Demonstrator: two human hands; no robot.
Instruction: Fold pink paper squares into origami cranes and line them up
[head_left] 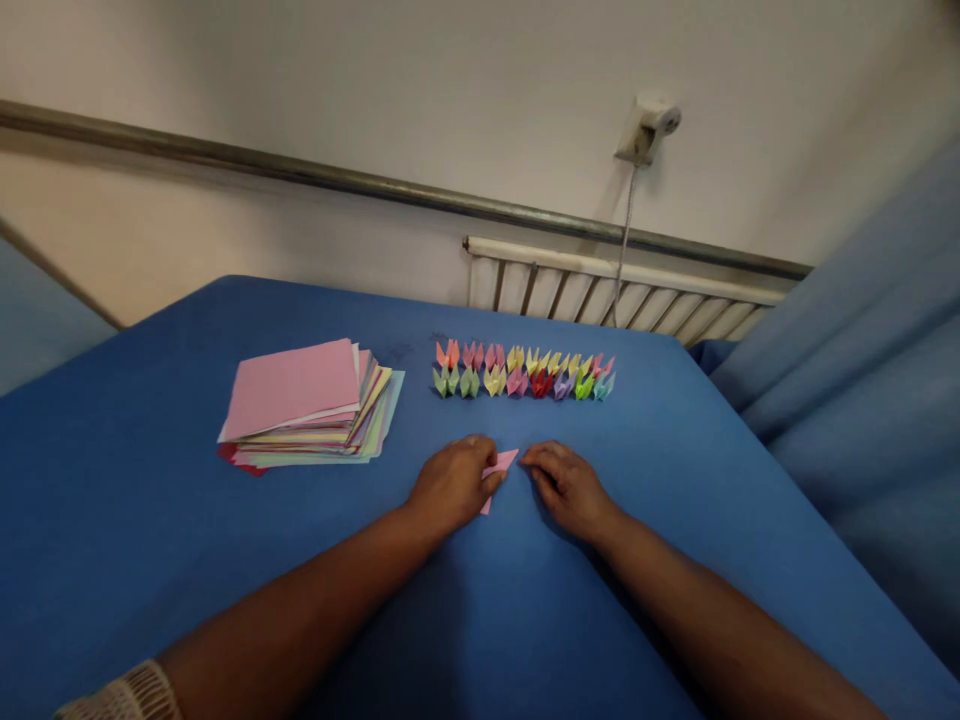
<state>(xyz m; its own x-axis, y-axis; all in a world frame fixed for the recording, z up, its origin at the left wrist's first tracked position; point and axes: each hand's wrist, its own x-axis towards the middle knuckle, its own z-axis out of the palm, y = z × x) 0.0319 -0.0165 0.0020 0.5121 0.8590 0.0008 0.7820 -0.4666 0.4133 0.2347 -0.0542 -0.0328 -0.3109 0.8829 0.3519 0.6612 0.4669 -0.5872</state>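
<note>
Pink paper (501,463), part-folded on the surface (150,500), is pinched by the left hand (454,485); the right hand (571,490), fingers released, sits beside its tip. Beyond stand two rows of apparently finished paper cranes (517,383); flat sheets (296,390) remain at left.

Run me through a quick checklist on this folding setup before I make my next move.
1. Left hand steadying the pink folded paper: ok, thumb and fingers are on it.
2. Right hand touching the paper's pointed tip: cannot tell; its fingertips are very close.
3. Whole fold visible for checking: not ok, the left hand covers part of it.
4. Two rows of folded paper figures out of the way: ok, they stand beyond both hands.
5. Paper stack clear of the hands: ok, it lies off to the left.
6. Stack edges squared up: not ok, sheets stick out unevenly.
</note>
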